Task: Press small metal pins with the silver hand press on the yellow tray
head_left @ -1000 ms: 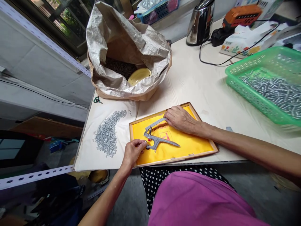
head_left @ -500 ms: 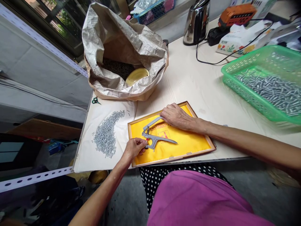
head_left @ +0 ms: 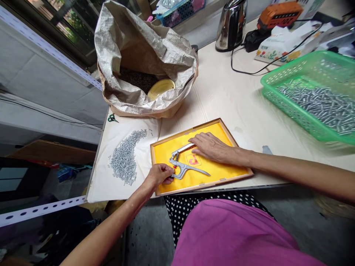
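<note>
Slid down off the upper handle since the earlier frame, the right hand (head_left: 212, 147) now lies flat and open on the cloth, its fingertips (head_left: 192, 146) just beside that handle's free end. At the table's (head_left: 244, 96) left edge, small green-handled scissors (head_left: 112, 118) lie above a white cloth sheet (head_left: 101, 184) carrying a curved heap of small grey metal pieces (head_left: 124, 157). Behind them stands a paper-and-woven sack (head_left: 124, 37) holding dark granules (head_left: 135, 79) and a yellow bowl (head_left: 161, 88). Nearer the table's front edge, the left hand (head_left: 159, 175) is closed narrowly around the head of grey hand pliers (head_left: 181, 167); whatever its fingers pinch is hidden. The pliers lie on yellow cloth inside a wooden-framed tray (head_left: 199, 127), which sits just beside the sheet. With the right hand off the upper handle, the pliers could judder or slide if the left hand's grip slackened. A knock from the left forearm could scatter the loose pieces off the table's edge. Towards the back right corner stand a steel kettle (head_left: 231, 22) and a tissue box (head_left: 277, 51), with a green plastic basket (head_left: 305, 70) of grey metal pieces (head_left: 318, 105) at the right.
</note>
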The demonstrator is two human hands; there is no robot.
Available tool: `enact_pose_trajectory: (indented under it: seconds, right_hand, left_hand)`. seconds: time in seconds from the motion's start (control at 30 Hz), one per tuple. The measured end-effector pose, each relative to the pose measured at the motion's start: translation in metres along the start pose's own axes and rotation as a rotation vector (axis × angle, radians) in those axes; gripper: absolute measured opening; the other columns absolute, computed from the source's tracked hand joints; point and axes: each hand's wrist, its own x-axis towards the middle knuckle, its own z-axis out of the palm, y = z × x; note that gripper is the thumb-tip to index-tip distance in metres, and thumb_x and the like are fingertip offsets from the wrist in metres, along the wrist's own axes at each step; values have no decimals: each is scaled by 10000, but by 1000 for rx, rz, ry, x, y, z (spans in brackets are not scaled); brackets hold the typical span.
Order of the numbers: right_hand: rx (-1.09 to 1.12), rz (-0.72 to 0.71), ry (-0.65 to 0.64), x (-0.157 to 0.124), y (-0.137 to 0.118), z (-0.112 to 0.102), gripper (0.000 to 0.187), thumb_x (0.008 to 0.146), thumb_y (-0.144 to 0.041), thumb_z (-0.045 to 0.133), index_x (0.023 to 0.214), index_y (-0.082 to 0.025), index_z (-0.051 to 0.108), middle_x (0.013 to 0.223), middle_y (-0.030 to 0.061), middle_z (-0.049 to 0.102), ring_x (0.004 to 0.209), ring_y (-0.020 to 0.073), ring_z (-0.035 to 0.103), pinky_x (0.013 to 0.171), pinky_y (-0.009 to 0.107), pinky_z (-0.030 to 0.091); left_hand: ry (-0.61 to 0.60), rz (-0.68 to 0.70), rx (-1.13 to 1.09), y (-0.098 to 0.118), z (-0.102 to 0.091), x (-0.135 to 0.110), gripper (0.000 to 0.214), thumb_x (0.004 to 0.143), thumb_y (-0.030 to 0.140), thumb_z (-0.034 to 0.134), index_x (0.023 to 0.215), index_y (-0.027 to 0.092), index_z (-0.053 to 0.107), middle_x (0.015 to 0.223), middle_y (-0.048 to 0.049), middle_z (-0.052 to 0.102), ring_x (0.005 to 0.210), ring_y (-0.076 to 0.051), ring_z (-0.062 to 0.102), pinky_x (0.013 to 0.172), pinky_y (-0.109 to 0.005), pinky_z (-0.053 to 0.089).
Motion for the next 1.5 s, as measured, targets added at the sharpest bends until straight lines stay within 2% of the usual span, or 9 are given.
enact_pose_trajectory:
  seconds: [0.13,0.33,0.57,0.93,1.03,1.13,1.23,1.37,1.5]
  right_hand:
    - [-23,29,-29,-23,-27,-3,925,869,-710,496,1532,-101,288,1273,214,587,1138,370,502,995,563,301]
    - [-123,126,-86,-51,-41,5,1159,705,-787,629,1583,-177,183,1577,255,296,1422,502,234,1080,704,188]
    - [-78,190,-60,-54,-46,4,1047,753,-599,680,1533,-45,255,1457,267,460,1313,460,394,1096,654,245]
    - [-33,127,8,-55,-53,2,757,826,-408,652,1456,-80,388,1220,196,605,1037,342,503,868,465,402]
    - [-7,117,24,-52,-52,3,711,841,-344,634,1455,-92,377,1202,178,606,1024,326,494,841,439,410]
    - [22,69,44,-42,-50,-3,683,850,-294,625,1447,-84,370,1219,179,599,1030,314,492,852,431,419]
    - [50,0,69,-27,-47,-9,684,861,-260,604,1463,-77,336,1207,187,600,1033,303,499,875,447,425]
    - [13,24,69,-11,-41,-9,753,831,-280,649,1467,-53,317,1184,201,591,1030,312,510,852,459,446]
    - [-96,75,-63,-3,-38,-7,601,767,-359,764,1237,-51,551,1117,197,617,1008,323,531,815,429,460]
  left_hand:
    - [-15,-4,15,0,-2,3,222,724,194,837,673,111,637,539,-8,664,466,-91,616,518,-188,533]
    - [-46,-13,82,2,-4,8,261,664,228,883,653,117,646,546,-14,667,489,-112,631,519,-201,528]
    - [-51,8,151,3,-3,6,245,702,229,856,646,131,638,522,4,656,469,-105,620,515,-197,530]
    - [-35,31,242,2,-3,0,229,803,235,759,641,139,629,550,-10,653,550,-135,664,587,-236,568]
    - [164,280,560,-1,1,-11,159,840,276,715,771,136,684,792,-74,712,782,-214,707,725,-331,590]
    - [371,760,858,0,14,-18,364,818,342,743,1125,160,665,1203,-137,646,1152,-312,603,941,-453,539]
    - [288,1082,1009,7,29,-11,600,828,328,738,1354,160,504,1396,-169,523,1312,-341,462,1085,-528,424]
    - [184,1132,1104,23,35,12,572,887,341,670,1383,167,446,1265,-152,573,1154,-299,537,979,-476,487]
    - [175,1133,1089,31,29,28,559,850,456,697,1290,157,522,1186,-140,587,1106,-303,532,929,-455,495]
